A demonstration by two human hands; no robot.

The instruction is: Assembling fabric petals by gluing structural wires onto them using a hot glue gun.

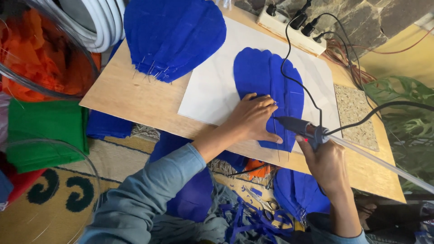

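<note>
A blue felt piece [266, 81] shaped like several joined petals lies on a white sheet [212, 90] on a wooden board [140, 101]. My left hand [251, 119] presses flat on the felt's near end, fingers spread. My right hand [327, 165] grips a grey hot glue gun [300, 128], its nozzle touching the felt just right of my left fingers. A clear glue stick [384, 165] sticks out of the gun's back. Thin wires poke out from the felt's near edge.
A stack of similar blue felt pieces [174, 36] lies at the board's far left. A white power strip [291, 29] with black cords sits at the back, a speckled tile [357, 113] at right. Green felt [45, 131], orange material in a clear bowl [40, 54], scissors [266, 205] and blue scraps lie around.
</note>
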